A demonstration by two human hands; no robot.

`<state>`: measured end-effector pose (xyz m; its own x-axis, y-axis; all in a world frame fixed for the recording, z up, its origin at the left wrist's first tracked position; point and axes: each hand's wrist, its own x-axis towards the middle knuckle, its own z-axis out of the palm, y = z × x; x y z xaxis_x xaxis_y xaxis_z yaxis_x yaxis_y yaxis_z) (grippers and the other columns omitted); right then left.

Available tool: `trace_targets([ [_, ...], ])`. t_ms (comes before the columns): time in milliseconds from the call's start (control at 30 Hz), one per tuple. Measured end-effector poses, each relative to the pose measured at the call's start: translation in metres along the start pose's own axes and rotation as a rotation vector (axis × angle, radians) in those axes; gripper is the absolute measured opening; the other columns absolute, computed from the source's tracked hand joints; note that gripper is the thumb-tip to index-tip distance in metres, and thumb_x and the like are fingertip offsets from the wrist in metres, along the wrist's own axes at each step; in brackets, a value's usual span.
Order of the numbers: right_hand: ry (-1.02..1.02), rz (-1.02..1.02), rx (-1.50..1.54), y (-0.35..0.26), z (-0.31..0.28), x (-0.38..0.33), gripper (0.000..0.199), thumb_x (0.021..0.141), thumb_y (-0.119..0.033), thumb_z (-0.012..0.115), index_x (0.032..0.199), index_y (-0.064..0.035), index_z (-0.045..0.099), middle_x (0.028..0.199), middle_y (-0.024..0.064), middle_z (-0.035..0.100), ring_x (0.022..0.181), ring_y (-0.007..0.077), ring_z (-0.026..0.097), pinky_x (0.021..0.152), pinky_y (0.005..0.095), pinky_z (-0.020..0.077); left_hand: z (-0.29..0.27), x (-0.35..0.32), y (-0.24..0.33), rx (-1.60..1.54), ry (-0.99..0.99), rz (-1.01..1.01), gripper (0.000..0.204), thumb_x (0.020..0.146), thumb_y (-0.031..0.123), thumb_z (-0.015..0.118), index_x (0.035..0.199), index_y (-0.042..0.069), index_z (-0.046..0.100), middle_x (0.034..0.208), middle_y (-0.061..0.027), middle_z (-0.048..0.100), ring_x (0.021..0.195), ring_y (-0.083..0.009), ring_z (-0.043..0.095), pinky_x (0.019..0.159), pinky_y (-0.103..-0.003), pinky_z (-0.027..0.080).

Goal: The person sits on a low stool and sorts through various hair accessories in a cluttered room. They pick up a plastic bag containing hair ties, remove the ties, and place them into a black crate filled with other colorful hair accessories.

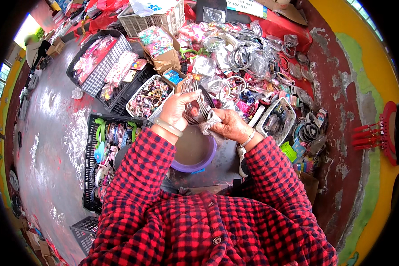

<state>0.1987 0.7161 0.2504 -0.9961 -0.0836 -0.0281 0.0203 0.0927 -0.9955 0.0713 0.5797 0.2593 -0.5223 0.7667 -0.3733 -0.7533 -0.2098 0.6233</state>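
So the red-and-black checked jacket [204,235] filled the bottom of the frame. Mid-frame, the left hand's [175,111] fingers were wrapped round a bunch of thin dark hoops [204,104], while the right hand [232,125] pinched a greyish cloth [208,124] against them. Right below sat a purple-rimmed basin [193,169] of murky liquid. Black crate [88,155] at centre left, big messy pile of bagged accessories [241,57] upper centre, beige crate [173,20] up top.
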Motion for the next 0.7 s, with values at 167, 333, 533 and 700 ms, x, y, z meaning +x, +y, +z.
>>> trace_targets([
  [167,0.035,-0.215,-0.449,0.011,-0.005,0.003,0.013,0.086,-0.014,0.054,0.096,-0.0057,0.054,0.074,0.0047,0.057,0.069,0.0114,0.054,0.063,0.0282,0.0444,-0.009,0.003,0.009,-0.057,-0.003,-0.014,0.019,0.085,0.015,0.056,0.097,0.001,0.059,0.073,-0.0046,0.061,0.048,-0.0081,0.049,0.046,-0.022,0.042],
  [333,0.231,-0.147,-0.595,0.007,0.001,0.0,0.017,0.082,-0.017,0.054,0.094,-0.0038,0.054,0.073,0.0163,0.058,0.069,0.0334,0.059,0.061,0.0388,0.0455,-0.006,0.003,-0.005,0.044,-0.075,0.089,0.014,0.083,0.015,0.061,0.092,0.005,0.06,0.084,-0.0045,0.063,0.069,-0.0093,0.059,0.052,-0.02,0.046],
  [533,0.449,-0.114,-0.477,0.007,0.001,0.002,0.023,0.083,-0.022,0.053,0.093,-0.002,0.057,0.072,0.0233,0.058,0.073,0.0422,0.057,0.061,0.0449,0.0452,0.005,0.0,-0.026,0.004,-0.17,0.08,0.021,0.082,0.008,0.061,0.101,0.002,0.057,0.091,-0.006,0.064,0.084,-0.0153,0.061,0.074,-0.029,0.049],
  [700,0.471,-0.105,0.071,0.015,-0.003,0.006,0.029,0.093,-0.017,0.039,0.101,0.0046,0.056,0.091,0.0048,0.061,0.083,0.0126,0.055,0.074,0.0284,0.0452,0.0,0.003,-0.016,0.052,-0.106,0.21,0.025,0.084,0.012,0.058,0.104,-0.002,0.056,0.096,-0.0113,0.063,0.087,-0.0197,0.061,0.078,-0.033,0.049],
])
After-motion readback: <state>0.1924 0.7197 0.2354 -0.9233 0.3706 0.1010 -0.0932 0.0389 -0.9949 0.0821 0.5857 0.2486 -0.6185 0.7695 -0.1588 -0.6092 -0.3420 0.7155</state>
